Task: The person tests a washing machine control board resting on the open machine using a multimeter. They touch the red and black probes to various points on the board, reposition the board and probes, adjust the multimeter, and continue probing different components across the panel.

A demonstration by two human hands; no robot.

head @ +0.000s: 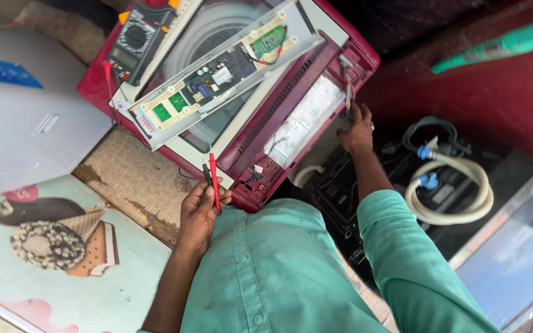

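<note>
A maroon top-load washing machine (291, 132) fills the middle of the view, its top opened up and its rear channel exposed. To its left lies a grey flat panel (26, 123), and below that a board printed with ice-cream pictures (63, 259). At the right a dark unit carries a coiled cream drain hose (464, 197) with blue fittings. Across the machine's lid rests a long white control panel housing (217, 74), face down, its green circuit boards showing. A yellow-trimmed multimeter (137, 37) sits at the machine's upper left corner. The person wears a green shirt. The left hand (197, 213) is closed around a red and a black test probe (213, 182), the tips pointing up at the machine's front edge. The right hand (356, 131) reaches into the machine's right rear corner, fingers pressed on a bundle of coloured wires (347, 83); whether it pinches them cannot be told.
</note>
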